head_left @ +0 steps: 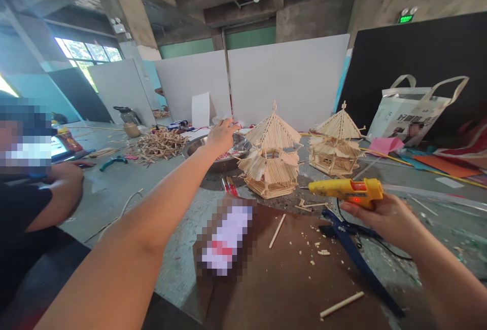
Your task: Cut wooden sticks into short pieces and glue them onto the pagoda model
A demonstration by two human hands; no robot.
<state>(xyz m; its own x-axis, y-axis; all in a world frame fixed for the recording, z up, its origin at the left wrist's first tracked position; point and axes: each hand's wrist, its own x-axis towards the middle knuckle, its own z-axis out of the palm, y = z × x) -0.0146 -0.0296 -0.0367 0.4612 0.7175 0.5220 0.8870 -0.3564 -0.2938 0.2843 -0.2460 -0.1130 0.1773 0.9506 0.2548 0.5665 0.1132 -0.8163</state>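
Note:
My left hand reaches far forward over a metal bowl, with its fingers pinched together at the bowl's far side; what they hold is too small to make out. A yellow glue gun is gripped in my right hand, its nozzle pointing left toward a wooden stick pagoda. A second stick pagoda stands behind it to the right. Loose sticks and wood crumbs lie on a brown board in front of me.
Another person sits at the left with an arm on the grey table. A pile of sticks, green pliers, a blue tool, a white tote bag and coloured paper sheets lie around.

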